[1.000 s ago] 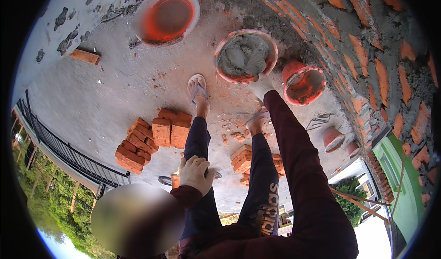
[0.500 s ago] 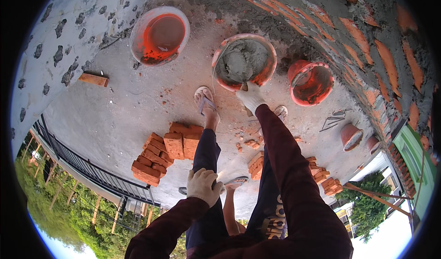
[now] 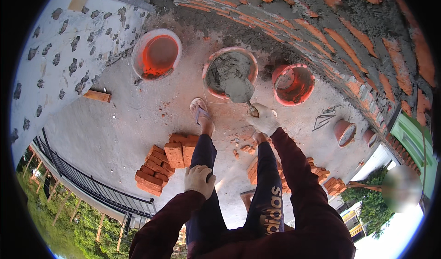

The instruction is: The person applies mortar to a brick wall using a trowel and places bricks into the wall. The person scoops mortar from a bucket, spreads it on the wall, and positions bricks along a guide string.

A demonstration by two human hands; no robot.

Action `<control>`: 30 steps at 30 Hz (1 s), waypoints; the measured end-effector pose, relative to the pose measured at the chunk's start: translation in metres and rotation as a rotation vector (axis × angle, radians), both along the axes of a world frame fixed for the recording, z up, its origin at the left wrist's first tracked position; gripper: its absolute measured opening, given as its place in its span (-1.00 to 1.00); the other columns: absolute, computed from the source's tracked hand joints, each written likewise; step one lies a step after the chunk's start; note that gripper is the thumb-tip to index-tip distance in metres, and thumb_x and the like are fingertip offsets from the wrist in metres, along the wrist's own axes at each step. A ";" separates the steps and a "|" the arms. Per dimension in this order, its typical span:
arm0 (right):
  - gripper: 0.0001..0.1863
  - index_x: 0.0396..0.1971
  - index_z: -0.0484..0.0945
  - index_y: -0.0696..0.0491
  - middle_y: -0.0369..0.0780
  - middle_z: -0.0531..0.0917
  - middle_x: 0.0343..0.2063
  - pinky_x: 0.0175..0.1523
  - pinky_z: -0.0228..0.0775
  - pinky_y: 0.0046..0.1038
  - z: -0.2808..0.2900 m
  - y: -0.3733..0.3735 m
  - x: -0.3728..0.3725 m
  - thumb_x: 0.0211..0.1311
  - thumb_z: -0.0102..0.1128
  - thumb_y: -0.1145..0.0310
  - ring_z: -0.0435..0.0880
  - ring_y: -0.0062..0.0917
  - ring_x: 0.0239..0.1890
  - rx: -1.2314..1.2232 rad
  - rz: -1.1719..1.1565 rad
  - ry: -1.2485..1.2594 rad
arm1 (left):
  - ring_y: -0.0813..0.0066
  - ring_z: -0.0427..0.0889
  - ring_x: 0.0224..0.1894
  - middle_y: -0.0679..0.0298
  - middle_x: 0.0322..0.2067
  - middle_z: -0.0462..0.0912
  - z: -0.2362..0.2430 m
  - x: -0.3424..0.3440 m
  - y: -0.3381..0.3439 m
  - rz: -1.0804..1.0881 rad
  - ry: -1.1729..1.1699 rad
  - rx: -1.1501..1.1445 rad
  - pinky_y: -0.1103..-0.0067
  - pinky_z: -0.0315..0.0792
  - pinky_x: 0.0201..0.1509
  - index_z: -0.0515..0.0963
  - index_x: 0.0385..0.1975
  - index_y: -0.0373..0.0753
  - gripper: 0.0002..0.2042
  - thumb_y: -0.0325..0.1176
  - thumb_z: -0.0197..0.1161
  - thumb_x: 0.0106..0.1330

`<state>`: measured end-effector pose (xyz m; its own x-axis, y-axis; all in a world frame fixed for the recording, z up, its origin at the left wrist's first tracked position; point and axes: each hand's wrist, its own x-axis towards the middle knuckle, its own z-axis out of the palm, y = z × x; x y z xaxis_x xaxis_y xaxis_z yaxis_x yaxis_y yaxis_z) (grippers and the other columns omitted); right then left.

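My right hand [image 3: 262, 117], in a pale work glove, is closed on the short handle of a trowel [image 3: 251, 110]. The trowel's blade is hidden under a heap of wet grey mortar [image 3: 240, 90] and hangs over the near rim of a round tub [image 3: 215, 92]. More mortar [image 3: 227, 70] fills that tub. My left hand [image 3: 199, 182], also gloved, rests on my left knee with its fingers laid over the dark trousers and holds nothing.
A tub with red insides [image 3: 146, 70] stands left, a red bucket [image 3: 294, 100] right. Brick stacks [image 3: 154, 169] lie beside my legs. A rough brick wall [image 3: 349, 38] rises at right, a spotted white wall [image 3: 64, 52] at left. A black railing [image 3: 96, 178] runs lower left.
My right hand has drawn back toward me and slightly right, lifting the trowel with mortar on it from the tub to its near rim. My left hand has stayed on the knee.
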<state>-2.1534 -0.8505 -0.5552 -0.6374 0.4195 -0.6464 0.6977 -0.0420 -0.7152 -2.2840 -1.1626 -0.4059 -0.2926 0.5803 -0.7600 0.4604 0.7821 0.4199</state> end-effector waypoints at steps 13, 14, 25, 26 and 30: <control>-0.71 -0.13 0.56 0.18 -0.34 0.55 -0.51 -0.48 0.41 -0.53 0.598 0.064 0.057 0.23 0.35 0.37 0.57 -0.65 -0.55 -0.077 -0.009 0.021 | -0.03 0.55 0.24 -0.06 0.11 0.64 0.004 -0.147 0.027 -0.382 0.037 0.171 0.15 0.39 0.32 0.65 0.03 -0.19 -0.58 -0.02 0.11 0.42; -0.72 -0.16 0.54 0.20 -0.36 0.51 -0.55 -0.53 0.38 -0.55 0.626 0.068 0.063 0.24 0.35 0.38 0.54 -0.68 -0.62 -0.120 -0.088 -0.030 | -0.02 0.55 0.25 -0.07 0.11 0.64 0.006 -0.165 0.027 -0.453 0.020 0.073 0.16 0.39 0.32 0.66 0.03 -0.20 -0.56 -0.01 0.07 0.43; -0.63 -0.15 0.55 0.21 -0.37 0.48 -0.59 -0.64 0.39 -0.50 0.809 0.220 0.100 0.21 0.34 0.24 0.54 -0.65 -0.63 0.568 -0.174 0.000 | -0.07 0.67 0.07 -0.08 0.02 0.69 0.042 -0.228 0.042 -0.770 0.280 0.007 0.15 0.49 0.22 0.67 -0.02 -0.21 -0.57 0.00 0.02 0.49; -0.64 -0.14 0.54 0.17 -0.28 0.53 -0.59 -0.55 0.48 -0.42 0.810 0.233 0.097 0.17 0.32 0.25 0.60 -0.50 -0.62 0.724 -0.178 -0.057 | -0.08 0.67 0.07 -0.09 0.00 0.69 0.045 -0.219 0.047 -0.740 0.255 0.050 0.14 0.49 0.20 0.67 -0.03 -0.22 -0.57 -0.01 0.03 0.48; -0.76 -0.16 0.50 0.11 -0.11 0.66 -0.38 -0.35 0.59 -0.22 0.776 0.258 0.092 0.19 0.22 0.39 0.71 -0.19 -0.44 1.483 0.134 -0.271 | -0.07 0.67 0.06 -0.10 -0.04 0.70 0.063 -0.171 0.061 -0.327 0.095 0.118 0.18 0.50 0.17 0.64 0.00 -0.27 -0.55 0.01 0.13 0.41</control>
